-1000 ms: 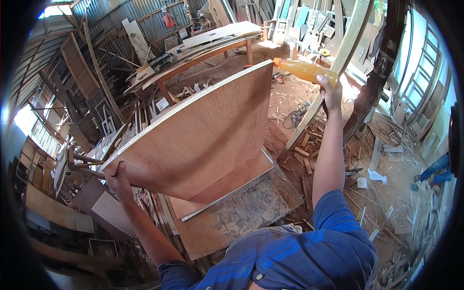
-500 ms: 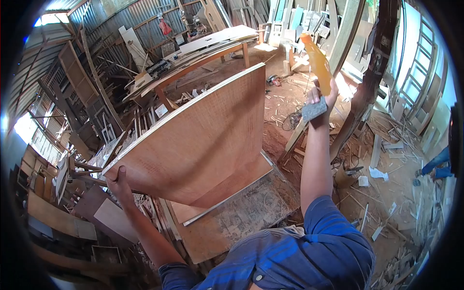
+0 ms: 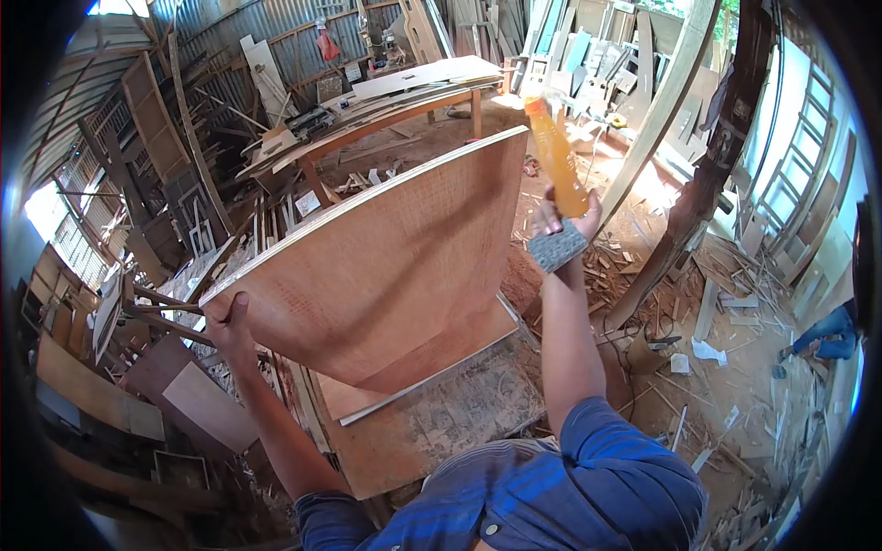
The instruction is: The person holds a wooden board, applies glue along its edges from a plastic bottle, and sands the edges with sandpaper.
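A large reddish-brown plywood panel (image 3: 395, 248) stands tilted on edge, its pale layered top edge facing up. My left hand (image 3: 230, 329) grips its near left corner, thumb on the face and fingers hidden behind. Under it, a flat plywood sheet (image 3: 432, 372) lies on a worn, stained bench top (image 3: 450, 404). My right hand (image 3: 581, 217) is raised right of the panel, closed around a plastic bottle (image 3: 556, 156) of yellow-orange liquid with an orange cap upward. That hand also holds a grey, rough-looking sponge-like block (image 3: 557, 244) against its palm side.
A long wooden table (image 3: 386, 119) with boards and tools stands behind the panel. Wooden posts (image 3: 707, 184) rise on the right. Offcuts and scraps litter the floor (image 3: 671, 404). Boards lean at left and back. Another person's blue-clad leg (image 3: 831, 332) shows at far right.
My right hand, with the bottle and grey block, has come down and leftward, closer to the panel's right edge. My left hand keeps its grip on the panel; the view has shifted slightly.
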`<state>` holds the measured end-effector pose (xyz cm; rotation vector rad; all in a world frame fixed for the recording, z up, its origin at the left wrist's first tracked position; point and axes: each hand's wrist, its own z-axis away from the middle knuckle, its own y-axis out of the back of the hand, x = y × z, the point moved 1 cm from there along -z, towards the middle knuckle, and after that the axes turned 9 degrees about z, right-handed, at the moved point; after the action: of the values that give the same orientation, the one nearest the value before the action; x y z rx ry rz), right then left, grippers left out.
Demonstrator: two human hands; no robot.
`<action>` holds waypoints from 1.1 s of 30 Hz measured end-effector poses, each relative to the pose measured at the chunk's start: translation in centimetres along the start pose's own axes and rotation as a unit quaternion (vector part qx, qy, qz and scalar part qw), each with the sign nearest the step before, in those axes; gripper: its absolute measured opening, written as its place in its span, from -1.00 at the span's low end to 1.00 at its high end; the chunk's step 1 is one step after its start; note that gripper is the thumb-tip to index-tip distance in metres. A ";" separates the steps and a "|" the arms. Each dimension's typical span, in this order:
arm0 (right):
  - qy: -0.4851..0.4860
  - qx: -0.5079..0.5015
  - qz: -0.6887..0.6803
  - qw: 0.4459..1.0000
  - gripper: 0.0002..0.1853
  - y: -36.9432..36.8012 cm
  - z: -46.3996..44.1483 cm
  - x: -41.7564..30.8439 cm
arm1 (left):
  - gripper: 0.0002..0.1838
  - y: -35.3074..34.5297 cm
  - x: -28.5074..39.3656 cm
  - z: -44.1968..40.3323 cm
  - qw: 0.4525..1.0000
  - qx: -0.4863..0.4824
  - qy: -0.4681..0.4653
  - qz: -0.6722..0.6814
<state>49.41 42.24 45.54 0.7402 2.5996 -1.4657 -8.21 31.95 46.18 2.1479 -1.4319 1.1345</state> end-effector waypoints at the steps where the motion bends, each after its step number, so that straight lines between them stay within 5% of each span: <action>1: -0.011 -0.012 -0.033 0.999 -0.33 0.3 0.5 1.1 | -0.39 -0.2 0.1 0.0 1.000 0.001 0.003 0.003; 5: 0.012 -0.041 -0.114 0.993 -0.36 -1.4 2.5 3.7 | -0.74 -0.4 -0.3 -0.3 0.999 0.027 -0.020 -0.022; 9: 0.029 -0.028 -0.066 0.997 -0.36 -3.6 4.1 3.8 | -0.72 -1.2 0.6 -0.2 0.997 0.039 -0.044 -0.040; 12: 0.018 -0.049 -0.040 0.998 -0.29 -3.1 4.7 3.3 | -0.47 0.5 -1.2 -0.7 1.000 0.007 -0.004 -0.026; 21: -0.006 -0.090 -0.075 0.993 -0.25 -5.6 5.8 2.6 | -0.71 -0.6 0.5 -0.6 0.997 0.024 0.000 -0.070; 27: -0.037 -0.025 0.336 0.941 -0.45 -4.6 7.6 -0.8 | -0.46 1.0 -1.2 -1.2 0.992 -0.007 0.024 -0.121; 30: -0.025 -0.093 0.417 0.904 -0.50 -1.3 8.6 -0.9 | -0.40 0.1 -0.4 -0.8 0.995 0.005 0.028 -0.095; 33: -0.123 -0.069 0.407 0.903 -0.45 1.7 12.2 -0.3 | -0.30 0.2 -0.4 -0.9 0.993 0.016 0.041 -0.107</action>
<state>48.34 32.83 37.66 1.2993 1.8022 -1.0063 -8.86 32.71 46.40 2.1876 -1.1239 1.1580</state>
